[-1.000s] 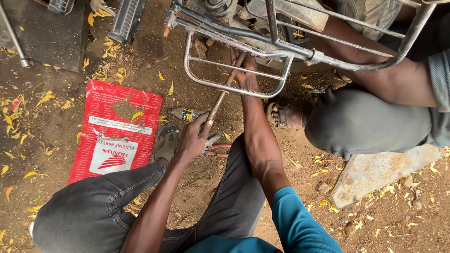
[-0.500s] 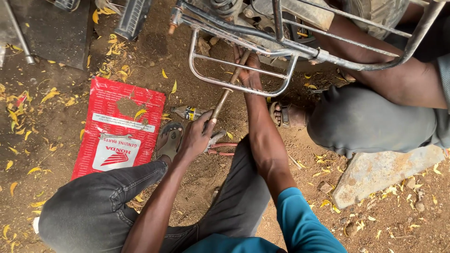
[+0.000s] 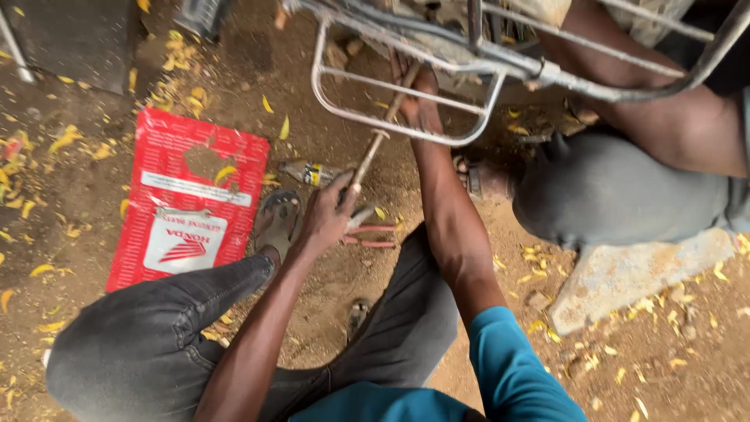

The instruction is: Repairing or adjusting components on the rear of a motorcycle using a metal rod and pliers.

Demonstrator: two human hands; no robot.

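My left hand (image 3: 326, 219) grips the lower end of a long thin metal tool (image 3: 375, 147) that slants up toward a grey metal rack (image 3: 406, 129) of a vehicle frame. My right hand (image 3: 418, 98) reaches under that rack and holds the tool's upper end against it; the fingers are partly hidden by the bars. Red-handled pliers (image 3: 373, 233) lie on the dirt just right of my left hand. A small bottle-like object (image 3: 312, 173) lies on the ground above that hand.
A flat red plastic bag (image 3: 187, 203) lies on the dirt at left. Another person (image 3: 625, 187) in grey trousers crouches at right, with a sandalled foot (image 3: 476, 176) near my right arm. A flat stone (image 3: 633, 273) sits lower right. Yellow leaves litter the ground.
The view has shifted slightly; both hands keep their hold on the tool at the rack, with only small movement.
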